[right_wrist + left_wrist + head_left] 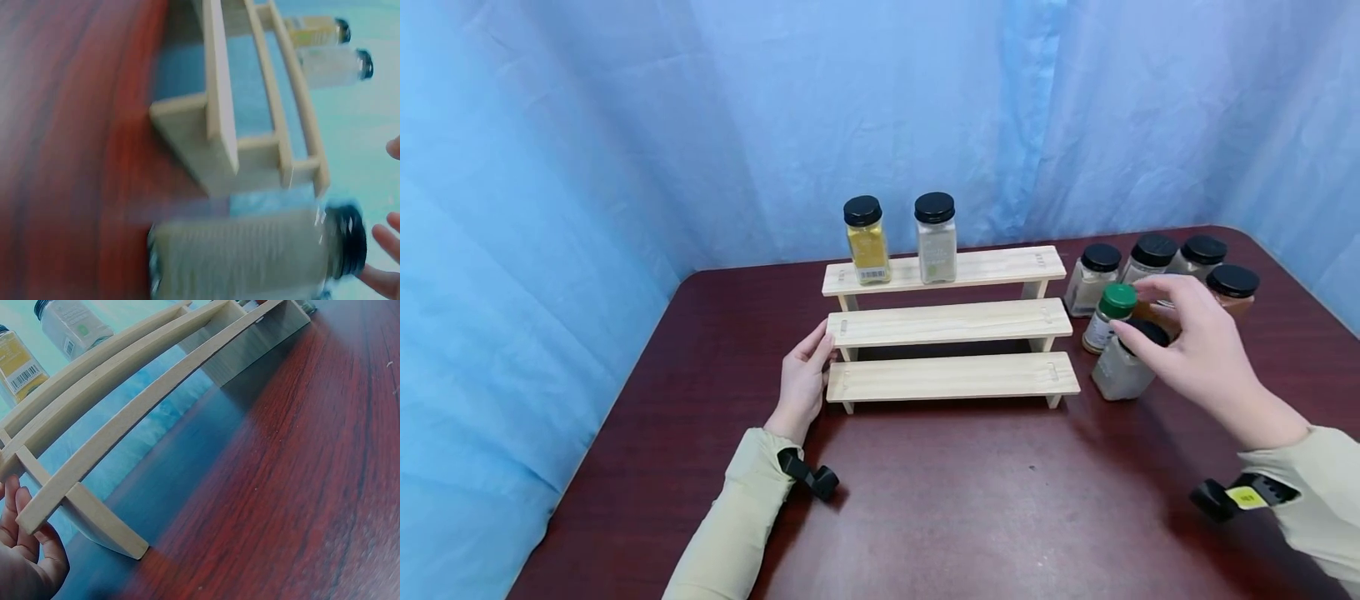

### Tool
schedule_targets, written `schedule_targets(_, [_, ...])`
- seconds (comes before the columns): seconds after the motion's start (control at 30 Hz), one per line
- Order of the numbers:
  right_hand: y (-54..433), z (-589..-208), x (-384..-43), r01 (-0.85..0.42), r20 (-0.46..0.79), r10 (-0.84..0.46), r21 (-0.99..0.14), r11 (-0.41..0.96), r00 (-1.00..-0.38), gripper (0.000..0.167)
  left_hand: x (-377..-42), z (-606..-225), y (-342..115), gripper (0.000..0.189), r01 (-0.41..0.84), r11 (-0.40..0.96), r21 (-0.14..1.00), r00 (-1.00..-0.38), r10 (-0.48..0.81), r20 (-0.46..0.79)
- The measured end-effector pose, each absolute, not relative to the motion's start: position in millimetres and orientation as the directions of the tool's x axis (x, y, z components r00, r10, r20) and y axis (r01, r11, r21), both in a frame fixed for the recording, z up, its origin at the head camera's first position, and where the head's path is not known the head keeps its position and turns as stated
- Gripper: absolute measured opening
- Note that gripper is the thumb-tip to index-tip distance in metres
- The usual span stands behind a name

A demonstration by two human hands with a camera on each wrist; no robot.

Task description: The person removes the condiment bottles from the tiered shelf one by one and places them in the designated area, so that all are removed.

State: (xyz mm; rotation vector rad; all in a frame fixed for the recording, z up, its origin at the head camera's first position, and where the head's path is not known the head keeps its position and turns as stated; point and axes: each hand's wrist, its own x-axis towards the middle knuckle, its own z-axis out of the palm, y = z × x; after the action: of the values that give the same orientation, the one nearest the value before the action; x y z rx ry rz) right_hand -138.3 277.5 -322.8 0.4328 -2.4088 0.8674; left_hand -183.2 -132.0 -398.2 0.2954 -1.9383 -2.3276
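Observation:
A three-tier wooden rack [951, 323] stands on the dark red table. My left hand [802, 385] grips its left end, with fingers at the middle shelf; the left wrist view shows the fingers [24, 509] around the shelf ends. On the top shelf stand a jar of yellow powder [868, 248] and a jar of pale powder [937, 252], both black-capped. My right hand [1202, 350] hovers over the jars at right, thumb and fingers spread apart. Below its thumb is a black-capped greyish jar [1122, 372], large in the right wrist view [244, 256]. Beside it stands a small green-capped bottle [1101, 329].
Behind the right hand stand several more black-capped jars, among them a pale one [1090, 283] and a reddish-brown one [1234, 287]. Blue curtains [880, 108] hang along the table's back and sides. A wrist camera [1217, 500] sits on each sleeve.

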Motion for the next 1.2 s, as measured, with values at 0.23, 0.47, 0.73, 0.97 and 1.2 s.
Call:
schedule_targets(0.23, [238.7,-313.8,-150.1,-0.562,0.658,-0.137,-0.494,0.663,-0.74,0.042,-182.3,-397.5,-132.2,0.039,-0.044,-0.205,0.978,-0.979,-0.186,-0.083])
schedule_targets(0.47, [212.7,-318.1,-164.3,-0.606,0.67,-0.164,-0.503,0.616,-0.724,0.036,-182.8,-398.5,-132.7,0.041,-0.043,-0.213,0.976,-0.98,-0.18,-0.082])
schedule_targets(0.73, [191.4,-318.4,-178.6,-0.599,0.62,-0.161,-0.606,0.524,-0.768,0.037,-183.5,-399.4,-132.6,0.04,-0.035,-0.217,0.976,-0.979,-0.19,-0.078])
schedule_targets(0.97, [177.7,-315.1,-185.4,-0.533,0.53,-0.167,-0.675,0.51,-0.831,0.04,-183.7,-398.8,-132.5,0.04,-0.046,-0.201,0.979,-0.979,-0.187,-0.084])
schedule_targets(1.2, [167.0,-311.5,-193.5,-0.5,0.47,-0.191,-0.725,0.473,-0.862,0.057,-183.7,-398.3,-132.8,0.04,-0.052,-0.185,0.981,-0.978,-0.189,-0.088])
